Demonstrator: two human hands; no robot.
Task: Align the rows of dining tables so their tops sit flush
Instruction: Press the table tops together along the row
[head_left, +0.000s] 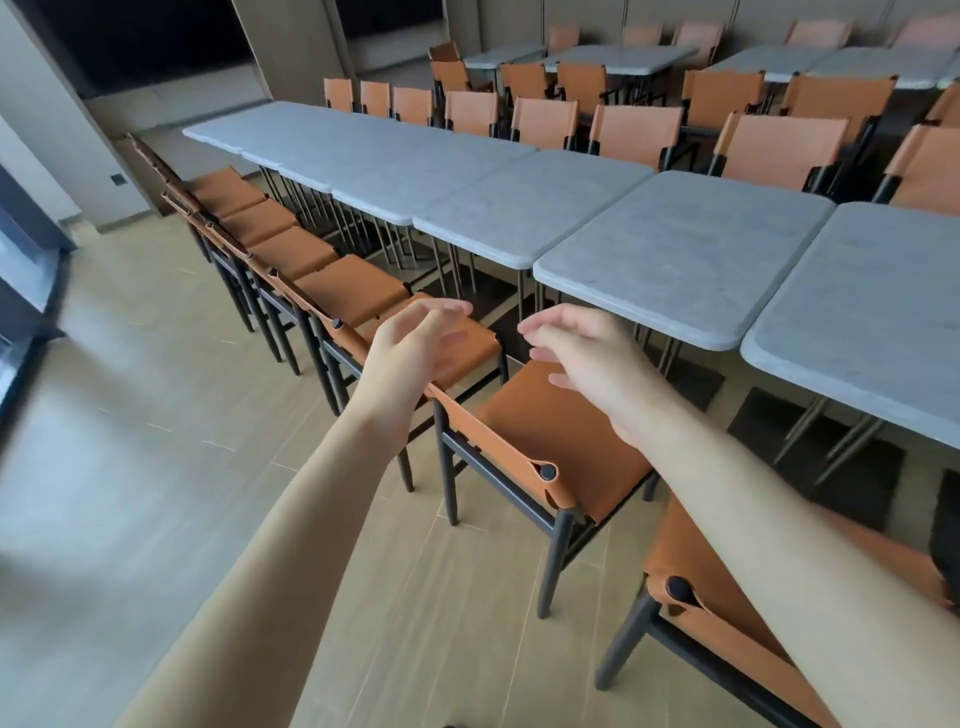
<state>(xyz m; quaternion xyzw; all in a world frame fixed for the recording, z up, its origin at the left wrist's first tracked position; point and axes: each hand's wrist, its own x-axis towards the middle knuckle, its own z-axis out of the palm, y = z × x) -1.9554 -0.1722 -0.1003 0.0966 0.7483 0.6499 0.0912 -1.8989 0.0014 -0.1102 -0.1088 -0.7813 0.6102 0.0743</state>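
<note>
Both hands are out in front and holding nothing. The left hand (415, 345) has loose, spread fingers hovering over a chair seat, and the right hand (587, 358) is loosely open too, fingers a bit drooped. There's some motion blur on the fingertips, so I can't say whether either one brushes anything, but it looks like they're in the air.

Only the head view here. The long row of dining tables (467, 176) runs from about 10 o'clock off to 3 o'clock, grey stone-look tops butted side to side. The near edges aren't in one line: the table at 1 o'clock (680, 254) sticks out towards me past the one on its left (524, 208), and the next one at 3 o'clock (872, 312) sits out further again, so you get a staircase look. A chair (550, 447) with a tan leather seat stands right under the hands, between me and the table edge, with more chairs lined up towards 10 o'clock.

My guess on handling: those tops look like thick stone on thin metal legs, so heavy, rigid and top-heavy. I'd take hold of the rounded front edge with both hands, well apart, near the corners, and slide rather than lift. The edge looks smooth, so grip underneath too.
</note>
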